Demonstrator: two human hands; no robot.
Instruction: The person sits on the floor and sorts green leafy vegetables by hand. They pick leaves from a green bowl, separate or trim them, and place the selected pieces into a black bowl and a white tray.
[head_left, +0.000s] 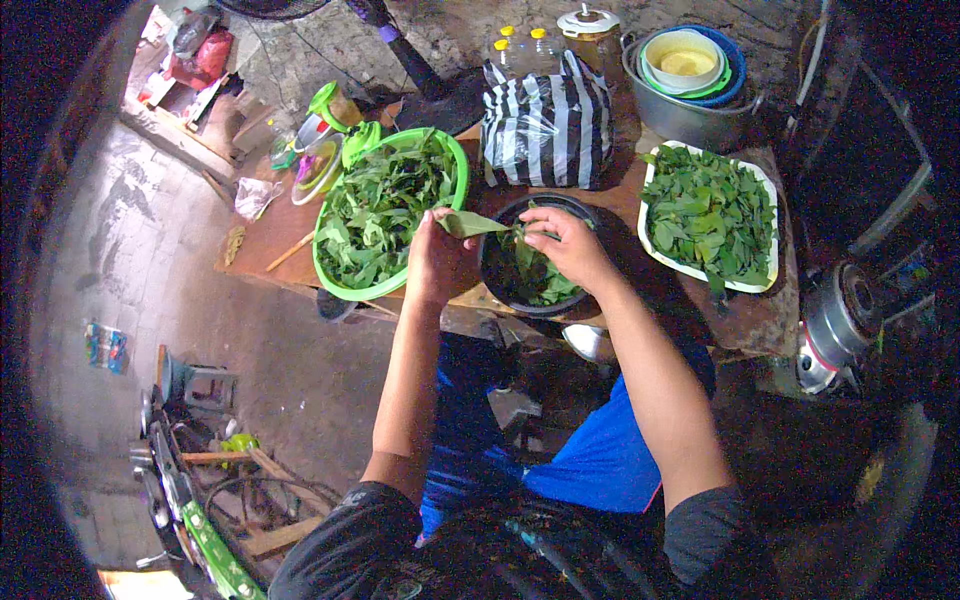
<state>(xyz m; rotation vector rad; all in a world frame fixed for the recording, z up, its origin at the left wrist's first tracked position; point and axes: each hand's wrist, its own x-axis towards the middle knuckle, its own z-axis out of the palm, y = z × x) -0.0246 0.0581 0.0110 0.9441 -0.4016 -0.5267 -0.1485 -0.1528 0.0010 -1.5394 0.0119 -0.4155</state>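
A large green leaf (474, 224) stretches between my two hands. My left hand (436, 259) pinches its broad end between thumb and fingers. My right hand (566, 244) grips the stem end, where more small greenery hangs from the fingers. Both hands are above a dark round basin (491, 279) that has leaves (551, 281) inside, partly hidden by my right hand. Left of it, a bright green oval basin (465, 169) is heaped with leafy sprigs (382, 214). To the right, a white rectangular tub (643, 217) is filled with loose leaves (709, 214).
Behind the basins stands a black-and-white striped plastic bag (551, 131). Stacked bowls (686, 64) sit in a large metal pot (652, 112). A thin stick (290, 251) and a crumpled wrapper (257, 198) lie on the wooden table (296, 262). A fan base (442, 101) is beyond.
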